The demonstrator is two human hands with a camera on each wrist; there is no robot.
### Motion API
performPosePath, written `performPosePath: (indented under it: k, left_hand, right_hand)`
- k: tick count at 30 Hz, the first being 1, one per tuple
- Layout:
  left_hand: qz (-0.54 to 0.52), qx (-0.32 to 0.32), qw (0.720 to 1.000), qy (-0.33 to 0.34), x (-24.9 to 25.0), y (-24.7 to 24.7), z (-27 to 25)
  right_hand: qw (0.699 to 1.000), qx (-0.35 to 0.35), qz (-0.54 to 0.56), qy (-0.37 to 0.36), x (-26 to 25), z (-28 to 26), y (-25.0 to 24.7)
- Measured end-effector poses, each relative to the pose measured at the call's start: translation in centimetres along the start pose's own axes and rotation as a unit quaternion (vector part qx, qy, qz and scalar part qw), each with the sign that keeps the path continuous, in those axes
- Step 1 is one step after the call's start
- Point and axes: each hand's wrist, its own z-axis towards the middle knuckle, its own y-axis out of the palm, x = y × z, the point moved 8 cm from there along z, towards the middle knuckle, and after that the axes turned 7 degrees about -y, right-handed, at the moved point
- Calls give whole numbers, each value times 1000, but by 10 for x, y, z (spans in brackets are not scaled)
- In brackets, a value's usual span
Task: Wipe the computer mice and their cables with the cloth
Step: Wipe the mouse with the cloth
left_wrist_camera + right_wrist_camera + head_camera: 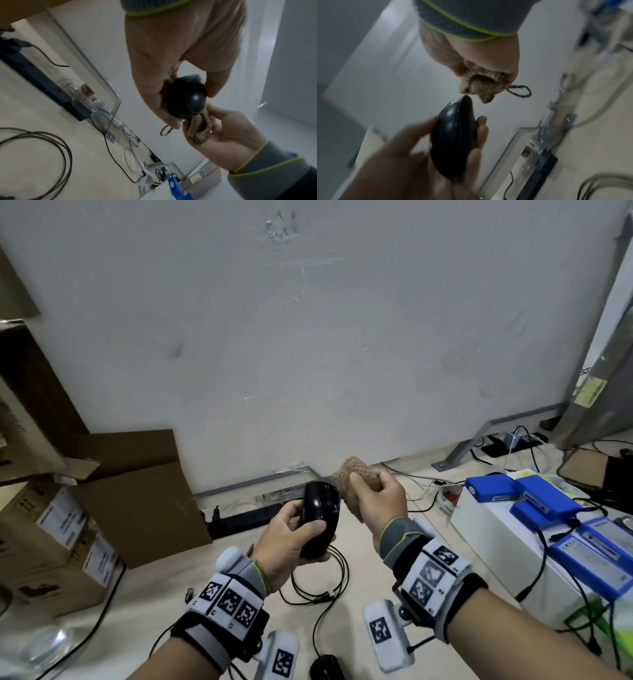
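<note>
My left hand (291, 537) grips a glossy black computer mouse (320, 517) upright above the table, thumb across its back. The mouse (186, 99) shows end-on in the left wrist view and side-on (452, 140) in the right wrist view. My right hand (380, 499) holds a bunched tan cloth (354, 479) right beside the mouse's upper right edge. The cloth (479, 83) nearly touches the mouse's tip; a grey loop hangs from it. The mouse's black cable (322, 587) lies coiled on the table below. A second black mouse (327, 667) lies at the bottom edge.
Cardboard boxes (58, 525) stack up at the left. A black power strip (246, 517) lies along the white partition (308, 337). At the right a white box (496, 539) carries blue packs (537, 498) and wires. Loose cables (421, 491) run along the table's back.
</note>
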Motion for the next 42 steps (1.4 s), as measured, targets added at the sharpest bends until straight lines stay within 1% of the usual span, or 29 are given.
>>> performPosePath:
  k: [1, 3, 5, 6, 9, 10, 13, 16, 18, 19, 20, 21, 23, 24, 25, 26, 27, 29, 30, 31, 32, 33, 34, 35, 36, 38, 40, 41, 42]
  left_hand:
    - [17, 7, 1000, 7, 1, 2, 0]
    - [42, 26, 999, 18, 1, 2, 0]
    - [66, 55, 996, 31, 2, 0, 1]
    - [77, 67, 994, 37, 4, -1, 2]
    - [109, 74, 988, 74, 14, 1, 0]
    - [132, 72, 985, 85, 16, 2, -1]
    - [189, 37, 978, 81, 12, 6, -1]
    - [167, 9, 985, 47, 2, 6, -3]
    - [147, 7, 988, 37, 0, 3, -3]
    - [142, 5, 989, 32, 1, 4, -2]
    - [139, 5, 990, 29, 2, 4, -1]
    - [139, 5, 990, 27, 3, 5, 0]
    - [155, 7, 987, 30, 5, 5, 1]
    - [166, 9, 985, 34, 7, 4, 0]
    - [176, 7, 984, 37, 9, 5, 0]
    - [184, 2, 982, 35, 9, 6, 0]
    - [191, -4, 981, 28, 7, 6, 0]
    - [197, -16, 980, 20, 6, 8, 1]
    - [197, -19, 980, 17, 7, 9, 2]
    - [196, -19, 980, 15, 7, 9, 2]
    - [195, -15, 981, 15, 8, 9, 3]
    - [194, -12, 981, 20, 11, 8, 4]
    - [195, -10, 980, 27, 12, 8, 4]
    - [197, -11, 980, 37, 13, 8, 4]
    - [196, -16, 979, 45, 14, 8, 4]
    - [191, -25, 980, 41, 12, 8, 3]
    - [193, -27, 980, 27, 7, 4, 2]
    - [197, -28, 980, 19, 5, 3, 1]
    - [197, -30, 980, 11, 3, 1, 1]
  right_hand:
    - [997, -6, -63, -48, -8, -3, 2]
    - [977, -80, -154, -123, -16, -15, 20]
    - [950, -159, -200, -179, -18, -34, 38]
    - [940, -177, -209, -205, -19, -43, 43]
    - [918, -157, -189, -311, -28, -58, 42]
    - [921, -139, -180, -318, -28, -55, 39]
    - [953, -95, -156, -241, -19, -34, 27]
    - [969, -89, -150, -175, -12, -15, 24]
    - [983, -61, -119, -127, -7, -8, 18]
    - [985, -45, -107, -124, -9, -9, 14]
    - [981, -41, -109, -154, -14, -14, 11]
    - [968, -54, -127, -212, -23, -22, 12]
    - [924, -116, -184, -316, -31, -39, 21]
    - [911, -137, -201, -332, -29, -43, 25]
    - [910, -140, -215, -326, -22, -39, 25]
    - [917, -128, -227, -303, -19, -33, 23]
    - [932, -107, -231, -260, -10, -24, 19]
    - [978, -66, -152, -125, 4, -9, 9]
    - [990, -47, -106, -80, 7, -7, 6]
    - [992, -32, -83, -85, 2, -9, 4]
    - [984, -25, -100, -143, -11, -14, 3]
    - [964, -41, -131, -227, -28, -24, 6]
    - [936, -84, -168, -298, -38, -36, 15]
    - [905, -126, -209, -348, -41, -45, 25]
    - [890, -153, -230, -363, -38, -49, 32]
    - [910, -133, -226, -320, -29, -37, 30]
    - [937, -119, -225, -238, -18, -19, 23]
    - [942, -123, -228, -214, -14, -15, 21]
    - [943, -121, -229, -211, -12, -13, 19]
